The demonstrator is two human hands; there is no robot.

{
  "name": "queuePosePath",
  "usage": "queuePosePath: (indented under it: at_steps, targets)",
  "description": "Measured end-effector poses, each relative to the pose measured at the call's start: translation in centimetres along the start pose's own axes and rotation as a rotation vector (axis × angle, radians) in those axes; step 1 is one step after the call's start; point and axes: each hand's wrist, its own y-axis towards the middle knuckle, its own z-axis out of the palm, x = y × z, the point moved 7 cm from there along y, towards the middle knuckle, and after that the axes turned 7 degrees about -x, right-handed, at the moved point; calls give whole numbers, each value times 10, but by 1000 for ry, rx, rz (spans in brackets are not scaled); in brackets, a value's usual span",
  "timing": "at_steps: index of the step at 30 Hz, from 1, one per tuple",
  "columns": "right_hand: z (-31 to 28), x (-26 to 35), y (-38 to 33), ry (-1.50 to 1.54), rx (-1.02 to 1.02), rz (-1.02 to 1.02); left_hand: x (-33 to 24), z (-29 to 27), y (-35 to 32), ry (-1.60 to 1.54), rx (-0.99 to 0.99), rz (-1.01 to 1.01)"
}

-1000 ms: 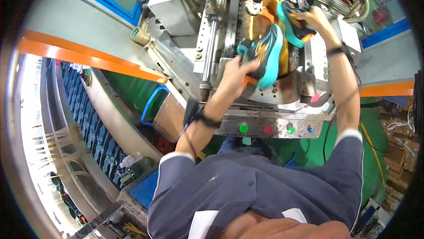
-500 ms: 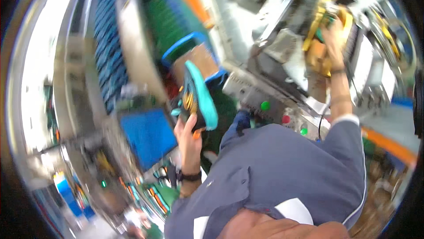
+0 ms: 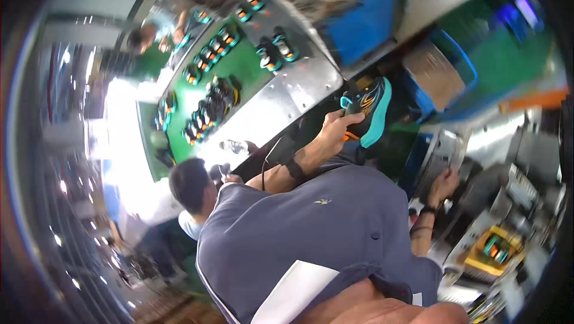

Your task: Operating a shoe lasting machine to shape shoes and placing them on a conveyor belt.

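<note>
My left hand [image 3: 341, 131] grips a dark running shoe [image 3: 371, 111] with a turquoise sole and orange details by its heel end, thumb over the opening. The shoe is tilted, sole facing right, in front of my body. At the right, my right hand [image 3: 443, 186] hangs over the near side of a machine, its fingers loosely bent and somewhat blurred, with nothing visible in them. Beyond that hand, a second shoe [image 3: 496, 247] with turquoise and orange parts sits inside a yellow fixture [image 3: 487, 266] of the machine, untouched.
A metal-edged table [image 3: 299, 87] with a green surface carries several similar shoes [image 3: 209, 53] in rows. A person [image 3: 194, 186] is close to my left, and another person [image 3: 143, 38] works at the table's far side. A blue-rimmed crate [image 3: 469, 64] holding cardboard [image 3: 433, 72] stands past my shoe.
My view has swung left, bringing the shoe table into sight. My right hand has left the shoe in the yellow fixture and drawn back. My left hand still holds its shoe.
</note>
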Motion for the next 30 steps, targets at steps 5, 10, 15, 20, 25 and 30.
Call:
queuePosePath:
  at_steps: [5,10,15,20,25,30]
  targets:
    - [-18,35,46,84,-178,99,24,-112,5,-534,-596,-474]
    - [-46,238,187,554,-270,-240,115,-276,47,-401,-926,-222]
    - [-105,537,265,578,-203,-677,145,-414,98,-218,-1189,-34]
    - [-112,838,283,714,-103,-1147,216,-497,151,379,-1165,-290]
    - [-21,1120,303,486,12,-1602,231,-508,196,466,-1131,-530]
    - [61,1263,281,921,426,-1621,202,-512,198,401,-1235,-341]
